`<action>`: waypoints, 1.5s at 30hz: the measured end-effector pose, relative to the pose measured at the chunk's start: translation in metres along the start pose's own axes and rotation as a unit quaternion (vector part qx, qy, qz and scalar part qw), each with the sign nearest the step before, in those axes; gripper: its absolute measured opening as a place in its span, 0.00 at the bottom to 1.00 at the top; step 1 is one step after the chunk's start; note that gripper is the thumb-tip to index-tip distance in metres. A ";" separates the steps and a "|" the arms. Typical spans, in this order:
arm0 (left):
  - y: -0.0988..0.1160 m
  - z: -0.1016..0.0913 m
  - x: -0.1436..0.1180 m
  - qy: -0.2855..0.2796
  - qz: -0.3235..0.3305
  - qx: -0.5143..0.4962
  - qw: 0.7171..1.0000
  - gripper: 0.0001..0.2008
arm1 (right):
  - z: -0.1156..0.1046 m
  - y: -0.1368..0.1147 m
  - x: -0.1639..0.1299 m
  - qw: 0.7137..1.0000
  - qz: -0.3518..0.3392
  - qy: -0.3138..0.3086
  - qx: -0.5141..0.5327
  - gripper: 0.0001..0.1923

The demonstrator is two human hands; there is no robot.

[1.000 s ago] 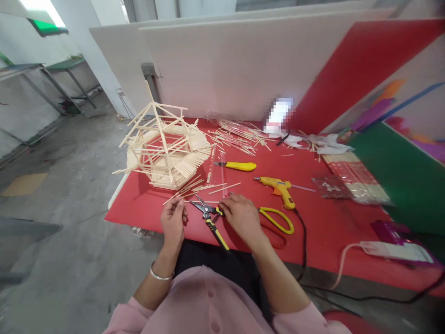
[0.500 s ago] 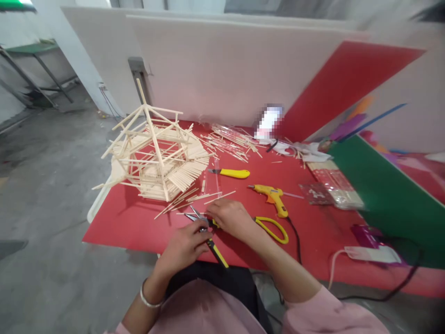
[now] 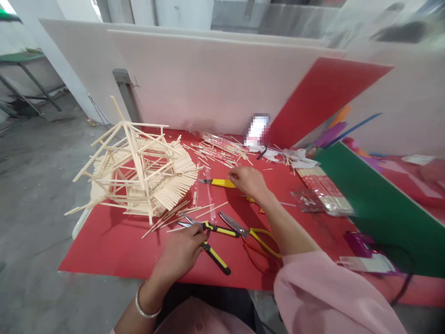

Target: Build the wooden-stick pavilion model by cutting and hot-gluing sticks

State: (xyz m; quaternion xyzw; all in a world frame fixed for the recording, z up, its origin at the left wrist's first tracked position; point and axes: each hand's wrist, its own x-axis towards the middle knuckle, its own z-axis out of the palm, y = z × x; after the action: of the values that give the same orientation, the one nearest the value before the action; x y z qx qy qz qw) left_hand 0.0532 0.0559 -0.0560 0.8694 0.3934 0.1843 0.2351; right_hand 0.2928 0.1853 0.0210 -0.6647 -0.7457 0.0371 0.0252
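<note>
My left hand (image 3: 182, 253) is closed around the middle of pliers with black and yellow handles (image 3: 217, 260), their jaws pointing away and their handles spread. My right hand (image 3: 250, 183) reaches over the table, fingers curled together at the handle end of a yellow utility knife (image 3: 220, 183). Whether they grip the knife or something small is hidden. Scissors with yellow loop handles (image 3: 266, 243) lie beside the pliers. Several loose thin sticks (image 3: 174, 215) lie past the pliers' jaws. To the left stands a model built of wooden sticks (image 3: 139, 171), a pointed frame over a slatted base.
The table has a red top (image 3: 114, 250). Under my right forearm, a yellow glue gun (image 3: 251, 199) is mostly hidden. Scattered sticks (image 3: 219, 148) and a phone (image 3: 257, 130) are at the back. Bundled sticks in plastic (image 3: 327, 192) and a green board (image 3: 378, 185) are on the right.
My right hand has left the pliers and moved forward to the knife's handle end, uncovering the pliers' second handle and the scissor blades. My left hand stays on the pliers. The view has shifted slightly.
</note>
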 end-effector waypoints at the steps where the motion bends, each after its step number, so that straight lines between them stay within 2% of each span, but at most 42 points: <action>1: 0.000 0.001 -0.001 0.005 0.001 -0.001 1.000 0.12 | -0.001 -0.001 0.001 1.000 -0.013 -0.012 0.009 0.14; 4: 0.001 0.008 -0.004 0.019 0.003 0.012 1.000 0.14 | 0.004 -0.022 -0.015 0.984 -0.143 -0.093 0.054 0.10; 5: 0.003 0.010 -0.004 0.024 0.007 0.024 0.999 0.15 | 0.008 -0.032 -0.024 0.971 -0.197 -0.120 0.053 0.09; 7: 0.005 0.012 -0.004 0.024 0.023 0.055 0.998 0.16 | 0.019 -0.052 -0.039 0.955 -0.260 -0.139 0.006 0.09; 10: 0.008 0.012 -0.002 -0.011 0.046 0.096 0.994 0.14 | 0.037 -0.071 -0.048 0.953 -0.274 -0.121 -0.054 0.10; 13: 0.011 0.007 -0.004 -0.018 0.051 0.095 0.994 0.14 | 0.045 -0.073 -0.043 0.948 -0.294 -0.111 -0.049 0.10; 16: 0.011 0.001 -0.012 0.038 0.035 0.032 0.998 0.15 | 0.033 -0.065 -0.048 0.943 -0.319 -0.093 -0.031 0.08; 17: 0.012 -0.001 -0.016 0.068 0.023 -0.004 0.997 0.14 | 0.026 -0.063 -0.054 0.943 -0.324 -0.080 0.005 0.07; 19: 0.014 -0.004 -0.021 0.136 -0.010 -0.092 0.986 0.11 | 0.010 -0.060 -0.071 0.939 -0.308 -0.051 0.143 0.08; 21: 0.020 -0.009 -0.024 0.187 -0.042 -0.193 0.962 0.09 | -0.005 -0.060 -0.089 0.913 -0.253 -0.044 0.316 0.13; 23: 0.030 -0.012 -0.023 0.195 -0.077 -0.311 0.927 0.08 | -0.016 -0.063 -0.102 0.877 -0.189 -0.065 0.436 0.16; 24: 0.036 -0.013 -0.022 0.188 -0.098 -0.377 0.902 0.09 | -0.019 -0.064 -0.106 0.861 -0.166 -0.078 0.475 0.16; 26: 0.048 -0.012 -0.020 0.168 -0.144 -0.507 0.833 0.10 | -0.020 -0.068 -0.110 0.833 -0.139 -0.093 0.528 0.16; 28: 0.057 -0.009 -0.019 0.157 -0.177 -0.597 0.767 0.14 | -0.017 -0.072 -0.113 0.812 -0.127 -0.096 0.561 0.16; 29: 0.061 -0.008 -0.019 0.153 -0.184 -0.622 0.745 0.16 | -0.014 -0.074 -0.114 0.804 -0.125 -0.097 0.573 0.16; 31: 0.066 -0.006 -0.022 0.143 -0.192 -0.643 0.728 0.18 | -0.008 -0.079 -0.118 0.792 -0.126 -0.099 0.589 0.15; 35: 0.073 -0.006 -0.030 0.138 -0.196 -0.623 0.745 0.18 | -0.002 -0.090 -0.125 0.779 -0.131 -0.108 0.604 0.14; 37: 0.075 -0.007 -0.034 0.142 -0.192 -0.606 0.759 0.18 | -0.005 -0.091 -0.123 0.777 -0.118 -0.075 0.614 0.14; 38: 0.075 -0.008 -0.036 0.142 -0.192 -0.599 0.765 0.18 | -0.009 -0.090 -0.120 0.774 -0.104 -0.037 0.623 0.14; 40: 0.076 -0.008 -0.039 0.144 -0.196 -0.589 0.771 0.19 | -0.020 -0.085 -0.115 0.760 -0.062 0.073 0.643 0.14; 43: 0.075 -0.009 -0.043 0.170 -0.209 -0.582 0.767 0.18 | -0.034 -0.075 -0.115 0.715 0.010 0.273 0.643 0.16; 44: 0.075 -0.010 -0.044 0.181 -0.210 -0.580 0.766 0.18 | -0.036 -0.074 -0.120 0.715 0.012 0.300 0.632 0.17; 45: 0.075 -0.012 -0.045 0.188 -0.208 -0.577 0.767 0.17 | -0.035 -0.075 -0.126 0.731 -0.003 0.290 0.618 0.17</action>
State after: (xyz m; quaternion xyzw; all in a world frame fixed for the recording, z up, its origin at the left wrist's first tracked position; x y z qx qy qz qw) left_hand 0.0640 -0.0188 -0.0110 0.4149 0.4210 0.4828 0.6461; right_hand 0.2359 0.0525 0.0639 -0.4784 -0.5170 0.2948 0.6458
